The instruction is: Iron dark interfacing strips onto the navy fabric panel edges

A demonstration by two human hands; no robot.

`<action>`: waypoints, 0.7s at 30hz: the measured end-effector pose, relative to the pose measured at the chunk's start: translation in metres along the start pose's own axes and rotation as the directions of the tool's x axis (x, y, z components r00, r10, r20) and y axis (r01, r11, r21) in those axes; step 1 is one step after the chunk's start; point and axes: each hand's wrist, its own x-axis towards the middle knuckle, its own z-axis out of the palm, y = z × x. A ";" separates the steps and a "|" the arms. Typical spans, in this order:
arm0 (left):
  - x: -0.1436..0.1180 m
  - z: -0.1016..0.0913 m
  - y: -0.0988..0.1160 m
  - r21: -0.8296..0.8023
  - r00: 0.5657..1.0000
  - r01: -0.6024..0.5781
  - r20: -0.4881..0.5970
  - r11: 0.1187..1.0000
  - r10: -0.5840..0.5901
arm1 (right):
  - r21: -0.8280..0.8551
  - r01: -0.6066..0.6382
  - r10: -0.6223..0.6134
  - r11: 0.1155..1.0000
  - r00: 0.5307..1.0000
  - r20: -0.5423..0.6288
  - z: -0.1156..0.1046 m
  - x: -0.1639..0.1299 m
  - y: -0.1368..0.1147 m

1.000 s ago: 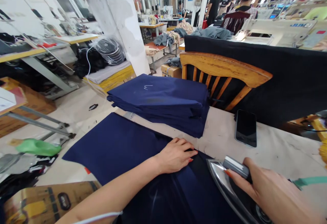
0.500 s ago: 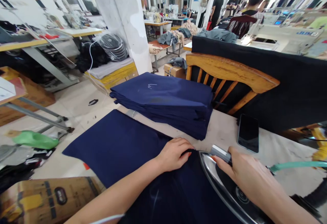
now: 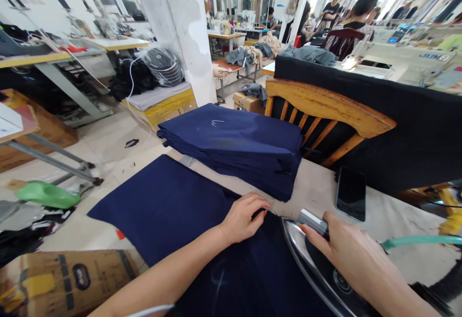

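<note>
A navy fabric piece (image 3: 155, 206) lies spread across the ironing surface, with a white chalk mark on its nearer part. My left hand (image 3: 243, 218) rests on its far edge, thumb and fingertips pinched together at the fabric's rim. Wrapped round the grey handle of a steam iron (image 3: 306, 269) is my right hand (image 3: 350, 249). The iron's soleplate lies on the navy fabric, its tip pointing at the far edge, just right of my left fingertips. Beyond sits a folded stack of navy fabric (image 3: 231, 131) with a chalk mark on top.
A phone (image 3: 351, 194) lies on the pale table cover (image 3: 314, 182) beyond the iron. A green hose (image 3: 422, 241) runs right from the iron. Behind the stack stands a wooden chair (image 3: 332, 107). A cardboard box (image 3: 72, 283) is at lower left. Several people sit or stand farther off.
My left fingertips have shifted slightly left and drawn closer together at the fabric's edge; the dark fold between them no longer shows. The iron has hardly moved.
</note>
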 end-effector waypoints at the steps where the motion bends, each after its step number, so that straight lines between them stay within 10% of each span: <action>1: 0.000 0.000 0.000 0.002 1.000 0.000 0.000 1.000 0.000 | 0.005 0.006 -0.006 1.000 1.000 -0.003 0.000 0.000 0.000; 21: 0.000 0.001 0.011 0.140 0.991 -0.035 0.136 0.990 0.015 | -0.061 0.207 -0.207 0.976 0.978 0.001 -0.005 -0.012 -0.025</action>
